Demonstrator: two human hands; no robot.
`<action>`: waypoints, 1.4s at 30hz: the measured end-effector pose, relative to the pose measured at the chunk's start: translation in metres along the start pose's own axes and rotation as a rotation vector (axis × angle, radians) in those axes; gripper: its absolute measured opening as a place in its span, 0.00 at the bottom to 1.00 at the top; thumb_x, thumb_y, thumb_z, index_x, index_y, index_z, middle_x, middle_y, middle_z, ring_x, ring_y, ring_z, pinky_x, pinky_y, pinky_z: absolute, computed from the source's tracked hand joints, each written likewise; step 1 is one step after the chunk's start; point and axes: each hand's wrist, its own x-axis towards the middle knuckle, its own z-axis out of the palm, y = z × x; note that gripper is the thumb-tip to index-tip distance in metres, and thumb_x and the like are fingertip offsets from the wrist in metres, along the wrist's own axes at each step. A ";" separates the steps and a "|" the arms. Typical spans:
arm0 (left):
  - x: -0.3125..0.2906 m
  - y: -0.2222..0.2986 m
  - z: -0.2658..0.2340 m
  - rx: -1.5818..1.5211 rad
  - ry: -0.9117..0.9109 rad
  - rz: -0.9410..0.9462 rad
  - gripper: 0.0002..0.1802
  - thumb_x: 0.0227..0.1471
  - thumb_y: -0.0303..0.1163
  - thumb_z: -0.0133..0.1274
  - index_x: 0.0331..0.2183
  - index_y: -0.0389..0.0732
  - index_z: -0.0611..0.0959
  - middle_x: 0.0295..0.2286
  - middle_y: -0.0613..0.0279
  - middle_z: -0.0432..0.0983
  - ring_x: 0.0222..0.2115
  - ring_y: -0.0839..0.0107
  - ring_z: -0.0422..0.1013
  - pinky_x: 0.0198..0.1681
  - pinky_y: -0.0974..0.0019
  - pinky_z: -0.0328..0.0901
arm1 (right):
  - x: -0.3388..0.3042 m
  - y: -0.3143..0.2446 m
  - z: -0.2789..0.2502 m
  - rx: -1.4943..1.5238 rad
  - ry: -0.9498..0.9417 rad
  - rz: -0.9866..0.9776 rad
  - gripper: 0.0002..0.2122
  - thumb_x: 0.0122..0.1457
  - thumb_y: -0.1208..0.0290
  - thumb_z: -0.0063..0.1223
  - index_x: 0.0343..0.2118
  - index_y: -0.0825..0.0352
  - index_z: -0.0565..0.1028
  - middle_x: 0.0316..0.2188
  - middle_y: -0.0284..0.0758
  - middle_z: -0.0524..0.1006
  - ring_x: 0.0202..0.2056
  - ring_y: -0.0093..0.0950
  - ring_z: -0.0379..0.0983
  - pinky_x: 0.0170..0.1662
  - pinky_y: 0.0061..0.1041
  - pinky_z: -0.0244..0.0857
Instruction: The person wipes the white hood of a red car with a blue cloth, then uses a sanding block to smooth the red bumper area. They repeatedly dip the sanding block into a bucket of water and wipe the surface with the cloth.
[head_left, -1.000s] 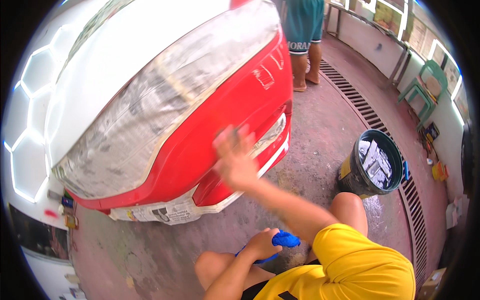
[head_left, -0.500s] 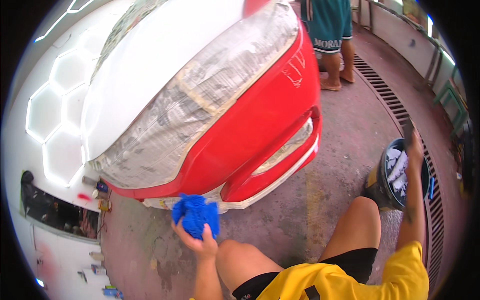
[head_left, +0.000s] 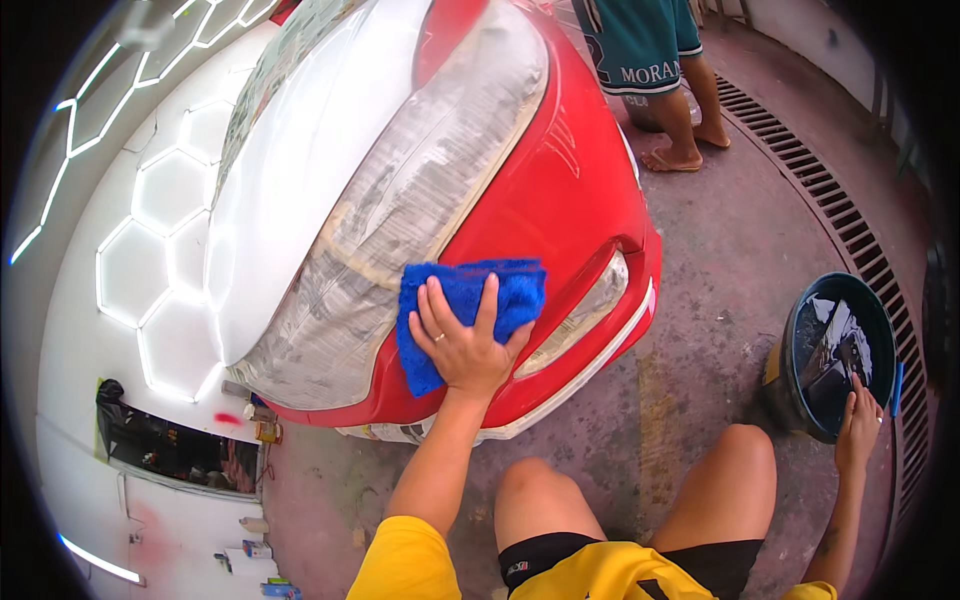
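Note:
My left hand (head_left: 462,350) lies with its fingers spread on a blue cloth (head_left: 425,375), pressing it flat to the red bumper (head_left: 545,225) of a car. Beside the cloth, masking paper (head_left: 390,220) covers a long strip between the red bumper and the white hood (head_left: 310,150). Lower right on the bumper is a recess with masking in it. At the right, my right hand (head_left: 858,428) reaches over the rim of a dark bucket (head_left: 790,385). Its fingers are closed on a dark flat piece (head_left: 828,388), partly hidden inside the bucket, among white scraps (head_left: 850,325).
Another person (head_left: 650,50) in green shorts and sandals stands beyond the bumper. A floor grate (head_left: 850,215) curves past the bucket. Lit hexagon lamps (head_left: 140,270) cover the left wall, above a dark opening (head_left: 185,455). My bent knees (head_left: 545,495) are close below the bumper.
My left hand has moved up and right, spreading the bunched blue cloth onto the bumper. My right hand has come down to the bucket, lowering the dark flat piece into it.

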 end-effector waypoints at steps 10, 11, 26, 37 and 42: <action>0.161 0.146 0.053 0.037 -0.034 0.037 0.36 0.53 0.58 0.63 0.63 0.62 0.80 0.71 0.29 0.50 0.72 0.34 0.48 0.70 0.28 0.43 | 0.006 -0.013 0.002 0.133 0.060 0.108 0.19 0.77 0.63 0.40 0.56 0.66 0.81 0.45 0.43 0.84 0.47 0.42 0.77 0.58 0.41 0.63; 0.174 0.152 0.056 0.061 -0.047 0.054 0.35 0.54 0.57 0.63 0.62 0.61 0.80 0.71 0.29 0.50 0.72 0.34 0.48 0.71 0.29 0.43 | 0.006 -0.015 0.002 0.140 0.092 0.088 0.19 0.76 0.64 0.40 0.56 0.66 0.81 0.44 0.42 0.84 0.46 0.42 0.77 0.58 0.41 0.63; 0.378 0.191 0.127 0.435 -0.574 0.444 0.40 0.61 0.68 0.49 0.62 0.51 0.82 0.69 0.40 0.62 0.72 0.43 0.55 0.74 0.36 0.43 | 0.015 -0.019 -0.010 0.149 0.005 0.152 0.18 0.74 0.67 0.40 0.54 0.70 0.81 0.47 0.46 0.83 0.50 0.45 0.77 0.61 0.43 0.63; 0.093 0.273 0.224 0.214 -0.755 0.680 0.30 0.64 0.51 0.56 0.56 0.36 0.82 0.67 0.25 0.60 0.71 0.30 0.51 0.73 0.26 0.34 | 0.018 -0.017 -0.005 0.223 0.079 0.144 0.18 0.72 0.69 0.42 0.55 0.69 0.81 0.47 0.45 0.83 0.51 0.45 0.78 0.61 0.42 0.63; 0.108 0.243 0.145 0.068 -0.751 0.721 0.32 0.57 0.56 0.61 0.57 0.50 0.84 0.68 0.39 0.63 0.72 0.42 0.54 0.75 0.33 0.37 | 0.013 -0.012 -0.003 0.175 0.098 0.151 0.17 0.72 0.70 0.43 0.55 0.69 0.81 0.47 0.45 0.83 0.51 0.45 0.78 0.59 0.42 0.65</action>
